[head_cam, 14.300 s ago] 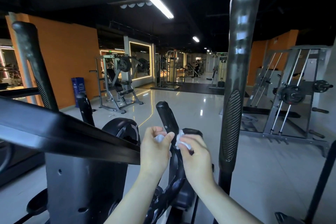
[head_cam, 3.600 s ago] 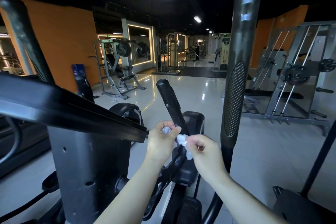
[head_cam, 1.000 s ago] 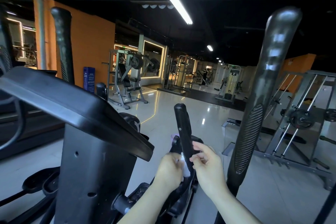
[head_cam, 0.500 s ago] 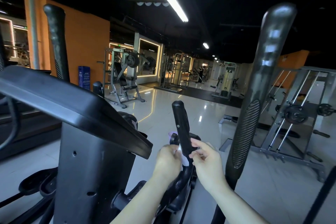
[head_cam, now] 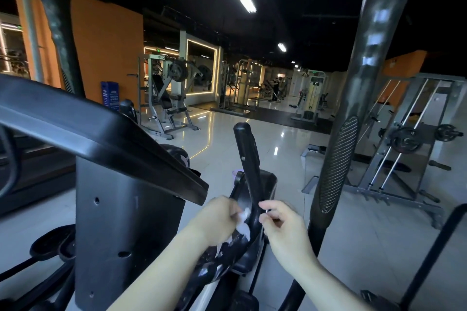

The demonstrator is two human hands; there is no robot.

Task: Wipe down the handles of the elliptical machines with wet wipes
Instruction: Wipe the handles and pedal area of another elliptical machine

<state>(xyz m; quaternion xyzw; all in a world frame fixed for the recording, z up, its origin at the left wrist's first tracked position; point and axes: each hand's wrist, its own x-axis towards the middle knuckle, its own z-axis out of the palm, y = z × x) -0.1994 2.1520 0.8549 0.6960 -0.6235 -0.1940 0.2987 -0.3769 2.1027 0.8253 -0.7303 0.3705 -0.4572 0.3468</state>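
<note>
A short black inner handle of the elliptical rises in the middle of the view. My left hand, blurred by motion, holds a crumpled white wet wipe against the left side of that handle's lower bend. On the handle's other side is my right hand, fingers loosely curled and fingertips at the handle's edge. I see nothing in it. A tall black swing handle with a ribbed grip stands to the right, and another tall swing handle stands at the far left.
The machine's black console and its column fill the left foreground. Beyond lies a glossy tiled floor. Grey weight racks stand at the right, and a plate-loaded machine stands by the orange wall.
Both hands have dropped lower on the short handle, to its bend. My right hand has drawn slightly off the handle, and the left hand is moving with the wipe.
</note>
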